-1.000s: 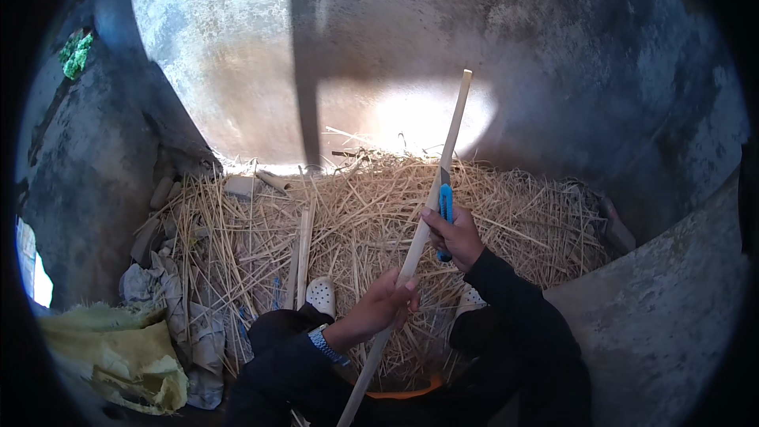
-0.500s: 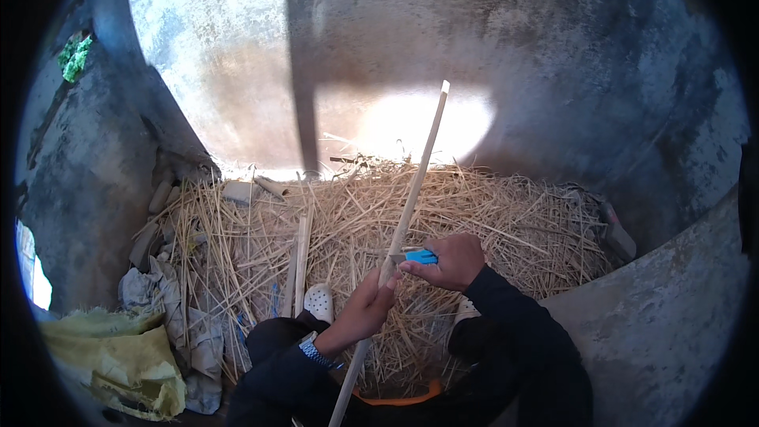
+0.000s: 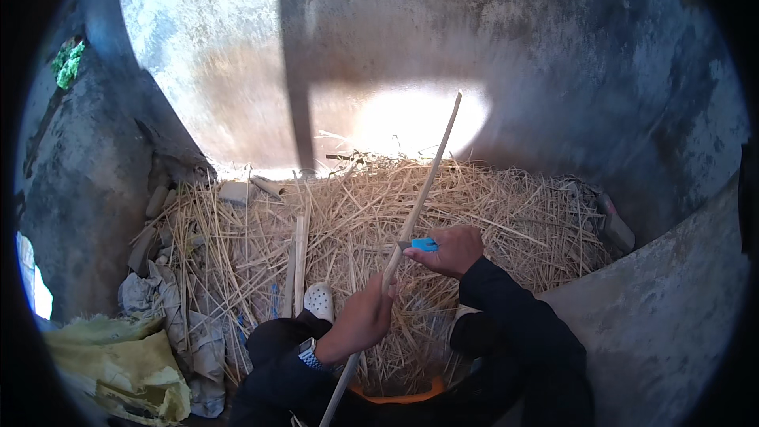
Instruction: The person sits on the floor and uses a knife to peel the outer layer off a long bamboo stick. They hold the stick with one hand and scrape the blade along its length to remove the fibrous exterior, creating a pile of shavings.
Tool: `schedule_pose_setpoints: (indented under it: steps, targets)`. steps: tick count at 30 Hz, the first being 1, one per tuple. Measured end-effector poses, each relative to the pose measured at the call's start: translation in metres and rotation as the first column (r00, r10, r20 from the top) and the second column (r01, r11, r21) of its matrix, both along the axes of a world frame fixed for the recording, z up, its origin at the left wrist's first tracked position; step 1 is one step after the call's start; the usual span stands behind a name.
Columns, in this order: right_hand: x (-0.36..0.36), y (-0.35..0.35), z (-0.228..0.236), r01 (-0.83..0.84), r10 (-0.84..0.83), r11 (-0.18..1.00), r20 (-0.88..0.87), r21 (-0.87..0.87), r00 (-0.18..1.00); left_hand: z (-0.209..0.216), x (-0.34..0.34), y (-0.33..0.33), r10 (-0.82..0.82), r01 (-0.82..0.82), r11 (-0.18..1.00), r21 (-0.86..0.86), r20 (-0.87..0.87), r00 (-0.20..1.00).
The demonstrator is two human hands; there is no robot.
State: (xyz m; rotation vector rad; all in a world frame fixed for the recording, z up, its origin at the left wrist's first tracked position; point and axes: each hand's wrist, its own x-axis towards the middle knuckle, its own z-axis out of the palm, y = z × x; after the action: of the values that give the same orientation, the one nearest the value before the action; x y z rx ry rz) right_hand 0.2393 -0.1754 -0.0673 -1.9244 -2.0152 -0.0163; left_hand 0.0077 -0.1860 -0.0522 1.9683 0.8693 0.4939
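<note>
A long, thin pale strip (image 3: 428,184), wood or bamboo, slants from low between my arms up toward the wall. My left hand (image 3: 360,318), with a watch on its wrist, is wrapped round its lower middle. A blue-handled knife (image 3: 424,244) sits in my right hand (image 3: 453,251), just above the left one. Its short blade rests against the strip; how deep the edge bites cannot be seen. My right thumb lies close to the strip beside the blade.
Loose straw and shavings (image 3: 506,221) cover the ground before my feet. Two flat wooden strips (image 3: 300,261) stand left of a white clog (image 3: 319,301). Yellowish sacking (image 3: 118,360) lies at the lower left. A concrete wall (image 3: 553,55) rises behind; something orange (image 3: 403,397) curves below me.
The strip has turned, showing a narrower side, and its top end has shifted right and slightly down. My right hand with the knife has moved a little up along it.
</note>
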Motion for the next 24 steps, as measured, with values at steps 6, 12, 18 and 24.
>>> schedule_pose_setpoints:
  steps: [6, 12, 18, 24]
  targets:
    - [-0.006, -0.007, 0.001, -0.051, 0.050, 0.999, -0.061, -0.001, 0.997, 0.008, -0.005, -0.006, -0.010, 0.007, 0.997, -0.074, -0.046, 0.999]
    - [0.039, 0.015, 0.001, 0.199, -0.199, 0.980, -0.013, -0.003, 0.980, 0.005, -0.008, -0.012, -0.040, 0.039, 0.999, -0.010, -0.119, 0.992]
    - [-0.006, -0.008, 0.004, 0.024, -0.025, 1.000, -0.082, -0.016, 0.996, 0.005, -0.016, -0.013, -0.040, 0.043, 0.999, 0.033, -0.086, 0.995]
    - [0.032, 0.013, -0.006, 0.187, -0.187, 0.982, -0.001, -0.029, 0.982, 0.006, -0.015, -0.016, -0.030, 0.042, 0.995, 0.095, -0.121, 0.992]
